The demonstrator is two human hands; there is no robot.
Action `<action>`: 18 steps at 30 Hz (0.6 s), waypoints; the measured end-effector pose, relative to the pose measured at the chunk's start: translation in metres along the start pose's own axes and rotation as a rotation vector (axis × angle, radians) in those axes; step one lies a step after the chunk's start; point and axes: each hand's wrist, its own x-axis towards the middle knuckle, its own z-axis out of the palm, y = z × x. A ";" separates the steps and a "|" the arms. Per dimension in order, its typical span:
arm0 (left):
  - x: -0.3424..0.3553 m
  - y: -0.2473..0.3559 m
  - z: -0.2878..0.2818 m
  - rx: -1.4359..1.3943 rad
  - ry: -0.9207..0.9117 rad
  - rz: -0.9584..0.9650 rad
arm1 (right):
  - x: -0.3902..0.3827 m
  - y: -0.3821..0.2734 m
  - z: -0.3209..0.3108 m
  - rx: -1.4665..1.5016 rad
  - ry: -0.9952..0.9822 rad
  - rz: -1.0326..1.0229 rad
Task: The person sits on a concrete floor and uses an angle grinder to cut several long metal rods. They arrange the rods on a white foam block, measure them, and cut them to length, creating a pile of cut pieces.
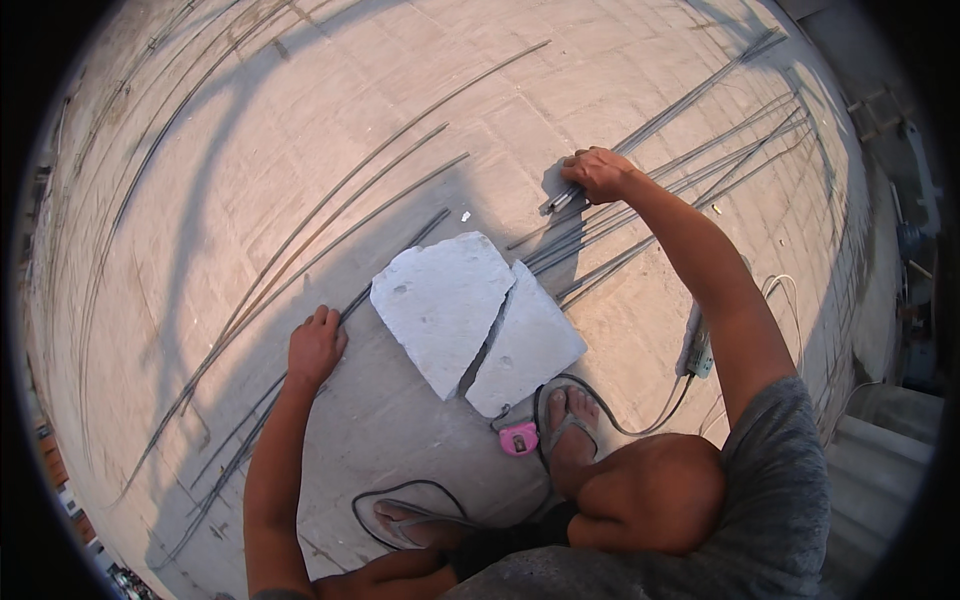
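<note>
My right hand [600, 174] reaches out to the far right, its fingers closed round a bundle of thin steel rods [695, 98]; their cut ends poke out just below the fingers. To the left, my left hand [318, 345] is curled down onto some dark steel rods [420, 234] lying on the ground. Between the hands a pale stone slab [440, 300] lies flat, split by a diagonal crack into a larger left piece and a smaller right piece [530, 345]. A pink tape measure [519, 439] sits by the slab's near corner, next to my right foot.
More long rods [350, 180] stretch across the paved ground on the left, and others [690, 185] fan out on the right. A black cable [640, 431] loops round my sandalled feet towards a greenish corded power tool [701, 355]. Corrugated sheeting [880, 465] is at the right edge.
</note>
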 end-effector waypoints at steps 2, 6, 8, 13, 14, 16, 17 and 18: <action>-0.002 -0.005 0.003 -0.005 0.019 0.027 | 0.005 -0.002 -0.008 -0.022 -0.053 -0.031; -0.002 -0.010 0.011 0.029 -0.040 -0.011 | 0.015 -0.011 -0.018 -0.005 0.006 -0.109; 0.003 -0.009 0.009 0.023 -0.060 -0.014 | 0.020 -0.018 -0.023 -0.021 0.014 -0.110; 0.003 -0.010 0.005 -0.008 -0.078 -0.040 | 0.045 -0.063 -0.031 -0.011 0.062 -0.133; 0.002 -0.010 0.004 -0.014 -0.073 -0.045 | 0.045 -0.068 -0.031 0.001 0.072 -0.113; 0.002 -0.006 0.001 -0.042 -0.029 -0.045 | 0.045 -0.084 -0.032 0.029 0.092 -0.078; 0.001 -0.004 -0.003 -0.054 -0.009 -0.046 | 0.045 -0.087 -0.036 -0.033 0.007 -0.016; -0.001 -0.003 -0.007 -0.040 -0.050 -0.092 | 0.041 -0.089 -0.040 -0.009 0.095 0.006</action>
